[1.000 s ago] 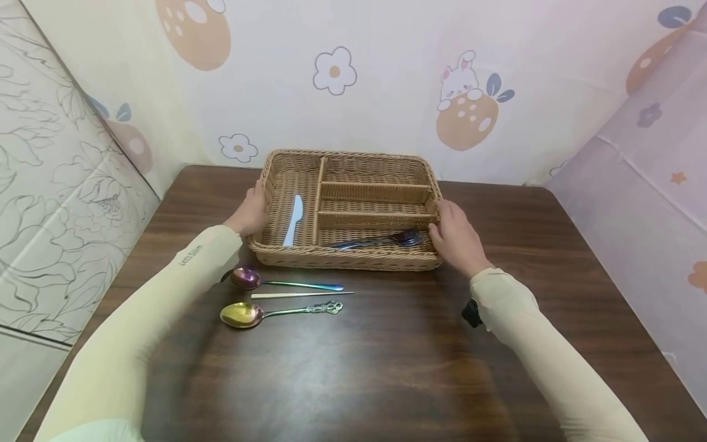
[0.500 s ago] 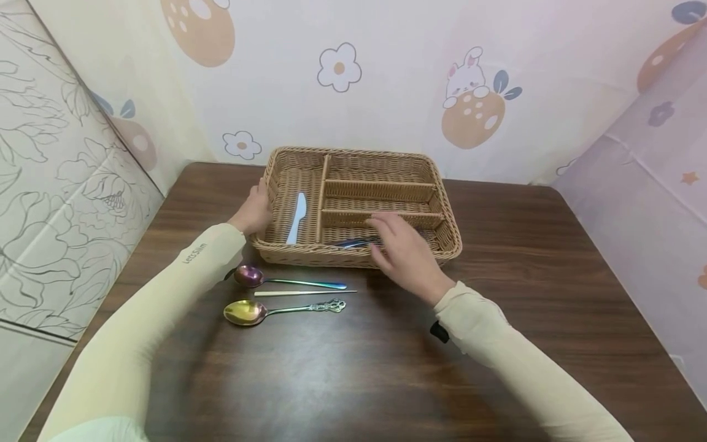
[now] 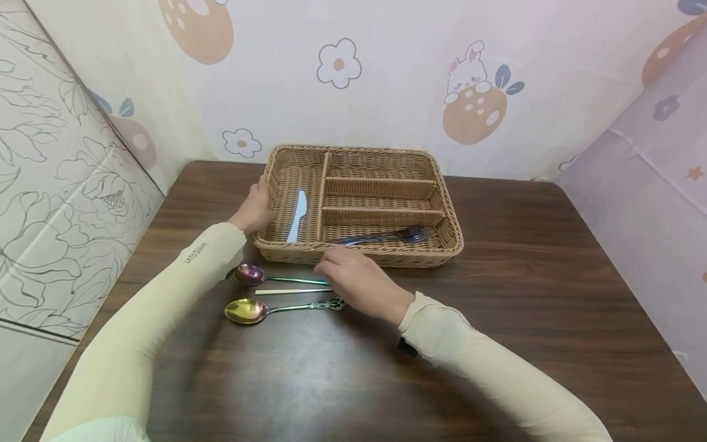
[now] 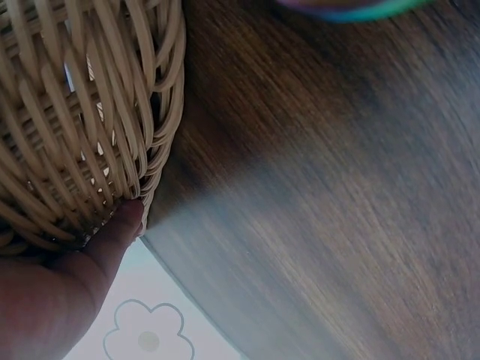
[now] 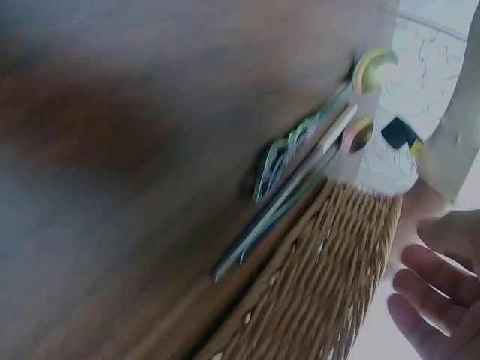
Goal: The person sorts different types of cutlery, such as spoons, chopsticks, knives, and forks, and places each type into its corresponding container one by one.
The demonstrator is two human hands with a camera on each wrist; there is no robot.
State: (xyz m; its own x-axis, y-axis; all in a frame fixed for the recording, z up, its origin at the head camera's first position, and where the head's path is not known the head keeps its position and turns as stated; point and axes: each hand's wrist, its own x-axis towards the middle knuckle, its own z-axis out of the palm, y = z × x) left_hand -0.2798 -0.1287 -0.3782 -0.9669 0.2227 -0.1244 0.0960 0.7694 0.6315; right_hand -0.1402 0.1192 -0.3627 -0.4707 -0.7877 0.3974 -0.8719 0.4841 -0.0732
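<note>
1. Basket [image 3: 359, 256] sits toward the back of the dark table [image 3: 276, 380], and I have the left hand [image 3: 254, 209] at its left end. That hand seems to pinch the woven rim; the left wrist view shows me one digit against the wicker, and I cannot see the others.

2. Just in front of the basket I find three loose pieces, roughly parallel: purple spoon [image 3: 250, 274] nearest the basket, pale-handled stick [image 3: 278, 292] in the middle, gold spoon [image 3: 245, 311] nearest the person. Both spoon bowls point left.

3. Inside the left compartment [image 3: 293, 175] lies a pale blue knife [image 3: 297, 218], handle toward the front.

4. Over the right ends of the loose pieces I see the right hand [image 3: 359, 279], its fingers loosely bent, a little apart and holding nothing. I judge the step in hand to be a reach for one piece while the left hand steadies the basket. The next move, I think, calls for pinching a single handle without dragging its close neighbours.

5. Farthest right, a dark fork [image 3: 411, 234] lies in the front compartment [image 3: 442, 236], tines rightward; I cannot tell whether it lies alone.
</note>
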